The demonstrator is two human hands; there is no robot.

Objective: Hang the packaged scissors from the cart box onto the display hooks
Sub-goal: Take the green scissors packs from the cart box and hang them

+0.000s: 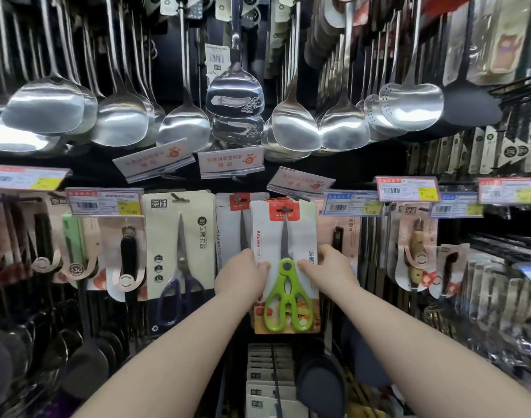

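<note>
Pinching green scissors pkg (284, 267) by both edges, left hand (243, 276) & right hand (330, 271), at hook (285, 210).

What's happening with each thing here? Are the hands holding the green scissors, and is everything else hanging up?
Green scissors pack: upright at the display, top hole at its hook, held on both sides.
Left hand: gripping the pack's left edge.
Right hand: gripping the pack's right edge.
Purple scissors pack: hanging on its hook, untouched.
Metal spatulas: hanging in a row above.
</note>
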